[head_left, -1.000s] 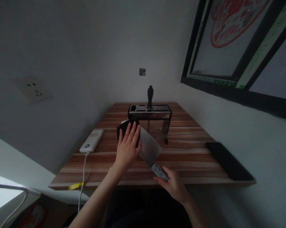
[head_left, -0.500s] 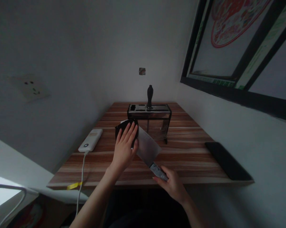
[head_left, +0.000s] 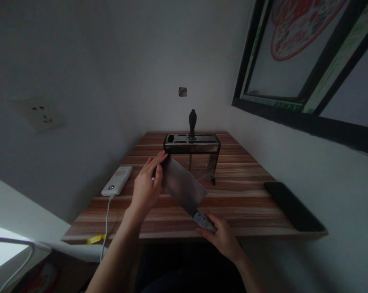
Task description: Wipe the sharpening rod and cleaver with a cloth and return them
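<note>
A cleaver (head_left: 184, 185) with a broad grey blade and a grey patterned handle is held tilted over the table, its handle toward the lower right. My right hand (head_left: 222, 238) is closed around the handle. At the far left end of the blade is my left hand (head_left: 147, 179), its fingers straight and close together, the thumb bent inward. A dark bit of black cloth (head_left: 166, 160) shows between these fingers and the blade; most of it is hidden. Something small and white shows by the thumb. Just behind the blade stands a knife block (head_left: 199, 140) with clear sides and a slotted metal top.
A black-handled tool (head_left: 193, 122) stands in the block. On the striped wooden table (head_left: 242, 203), a white power bank (head_left: 117, 181) with a cable lies left, and a black phone (head_left: 294, 206) lies near the right edge. Walls enclose the table's sides and back.
My left hand has slid left and turned off the blade's face toward its far end, baring more of the blade. The black cloth is now mostly hidden. My right hand and the cleaver hold still.
</note>
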Motion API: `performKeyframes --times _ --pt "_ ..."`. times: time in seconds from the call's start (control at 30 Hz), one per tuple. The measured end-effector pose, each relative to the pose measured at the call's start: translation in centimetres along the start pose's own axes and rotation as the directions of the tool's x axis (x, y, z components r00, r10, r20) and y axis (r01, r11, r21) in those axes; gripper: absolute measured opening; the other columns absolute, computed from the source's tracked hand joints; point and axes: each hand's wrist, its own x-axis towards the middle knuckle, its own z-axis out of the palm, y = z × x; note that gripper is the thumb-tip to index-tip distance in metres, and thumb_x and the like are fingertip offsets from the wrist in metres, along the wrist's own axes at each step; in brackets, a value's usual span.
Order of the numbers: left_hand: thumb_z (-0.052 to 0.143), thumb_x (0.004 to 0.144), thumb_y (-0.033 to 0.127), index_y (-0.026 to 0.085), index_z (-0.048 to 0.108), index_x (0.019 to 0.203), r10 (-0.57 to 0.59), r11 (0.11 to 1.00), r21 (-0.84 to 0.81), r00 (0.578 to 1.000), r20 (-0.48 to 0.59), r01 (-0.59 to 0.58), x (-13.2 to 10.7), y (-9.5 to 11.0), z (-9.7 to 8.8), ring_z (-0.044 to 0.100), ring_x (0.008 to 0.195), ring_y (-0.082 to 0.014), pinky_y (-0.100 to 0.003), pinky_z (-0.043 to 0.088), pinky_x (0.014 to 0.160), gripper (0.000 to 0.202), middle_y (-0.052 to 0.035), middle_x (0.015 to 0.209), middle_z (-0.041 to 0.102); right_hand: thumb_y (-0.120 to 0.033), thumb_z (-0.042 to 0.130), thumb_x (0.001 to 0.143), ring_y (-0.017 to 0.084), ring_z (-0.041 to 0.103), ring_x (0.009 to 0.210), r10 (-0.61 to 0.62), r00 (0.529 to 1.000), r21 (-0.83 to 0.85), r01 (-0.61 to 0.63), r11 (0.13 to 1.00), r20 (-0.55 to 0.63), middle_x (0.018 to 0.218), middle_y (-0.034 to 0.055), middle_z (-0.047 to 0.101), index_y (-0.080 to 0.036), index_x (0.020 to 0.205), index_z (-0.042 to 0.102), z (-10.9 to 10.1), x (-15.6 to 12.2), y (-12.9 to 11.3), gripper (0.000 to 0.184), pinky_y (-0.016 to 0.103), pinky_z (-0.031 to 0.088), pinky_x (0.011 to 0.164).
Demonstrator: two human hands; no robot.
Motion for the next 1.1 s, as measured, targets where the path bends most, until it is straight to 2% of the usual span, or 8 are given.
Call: performKeyframes --times 0.1,0.23,0.4,0.6,0.7,0.8,0.93,1.1 --pt "0.029 0.094 0.026 0.019 0.055 0.125 -0.006 1.0 -0.017 0.999 -0.046 0.005 0.0 0.4 -0.1 0.047 0.125 -0.0178 -0.041 0.03 0.111 0.04 -0.0054 0.131 0.056 -0.038 0.061 0.078 0.015 0.055 0.065 0.001 1.0 -0.006 -0.001 1.0 -0.004 0.071 0.0015 0.063 -0.016 0.083 0.063 -0.1 0.0 -0.4 0.023 0.022 0.04 0.058" --pt "0.029 0.094 0.024 0.018 0.052 0.127 0.073 0.997 0.012 0.997 -0.017 -0.072 -1.0 0.9 0.3 0.046 0.126 -0.0176 -0.041 0.029 0.111 0.041 -0.006 0.132 0.054 -0.038 0.061 0.078 0.014 0.055 0.063 -0.008 1.0 0.009 0.008 1.0 -0.016 0.068 0.0009 0.062 -0.016 0.08 0.063 -0.3 0.1 -0.6 0.022 0.022 0.04 0.057" --pt "0.028 0.095 0.026 0.021 0.053 0.126 0.105 0.995 -0.001 0.994 -0.028 -0.105 -2.0 1.0 0.4 0.046 0.126 -0.0186 -0.043 0.03 0.111 0.04 -0.0037 0.131 0.055 -0.04 0.061 0.078 0.014 0.055 0.064 -0.011 1.0 0.011 0.012 1.0 -0.013 0.069 0.0011 0.062 -0.016 0.08 0.062 -0.3 0.1 -0.3 0.024 0.022 0.04 0.058" --pt "0.027 0.097 0.034 0.019 0.058 0.121 -0.126 0.986 -0.125 0.986 -0.112 0.112 -1.7 -0.5 -0.3 0.055 0.116 -0.0191 -0.033 0.044 0.099 0.042 -0.0054 0.12 0.064 -0.039 0.061 0.078 0.015 0.056 0.067 0.007 1.0 0.03 -0.007 1.0 -0.006 0.072 0.0021 0.063 -0.015 0.084 0.063 0.0 0.1 0.0 0.025 0.023 0.041 0.06" --pt "0.037 0.094 0.035 0.019 0.053 0.126 -0.113 0.989 -0.102 0.993 -0.025 0.109 -1.4 -1.2 0.0 0.055 0.117 -0.0202 -0.034 0.044 0.099 0.039 -0.0066 0.126 0.06 -0.039 0.061 0.078 0.015 0.055 0.066 -0.004 1.0 0.037 0.004 0.999 0.009 0.072 0.0018 0.063 -0.015 0.084 0.063 0.0 0.1 -0.1 0.024 0.023 0.041 0.059" --pt "0.05 0.088 0.031 0.017 0.045 0.132 0.048 0.997 0.059 0.995 0.083 -0.053 -1.5 -1.8 0.9 0.044 0.128 -0.023 -0.041 0.037 0.106 0.047 -0.01 0.138 0.048 -0.038 0.061 0.078 0.014 0.053 0.063 -0.008 1.0 0.035 0.008 0.999 -0.009 0.069 0.0011 0.061 -0.015 0.08 0.062 0.0 0.1 0.0 0.023 0.022 0.039 0.056" --pt "0.05 0.085 0.02 0.014 0.038 0.137 0.233 0.934 0.21 0.94 0.25 -0.287 -1.7 -2.4 1.3 0.027 0.137 -0.0239 -0.047 0.026 0.111 0.054 -0.0134 0.145 0.037 -0.039 0.061 0.078 0.013 0.051 0.06 -0.014 0.999 0.014 0.015 1.0 -0.037 0.065 0.0004 0.058 -0.015 0.078 0.061 0.0 0.1 0.2 0.023 0.021 0.038 0.053" --pt "0.047 0.071 0.005 0.015 0.024 0.144 0.229 0.901 0.262 0.893 0.389 -0.345 -1.8 -2.2 -0.2 0.02 0.139 -0.0243 -0.051 0.014 0.114 0.077 -0.0106 0.15 0.027 -0.039 0.061 0.078 0.012 0.049 0.057 -0.02 0.999 0.009 0.02 1.0 -0.034 0.062 -0.0009 0.056 -0.016 0.074 0.06 0.0 0.0 0.2 0.024 0.021 0.037 0.052"
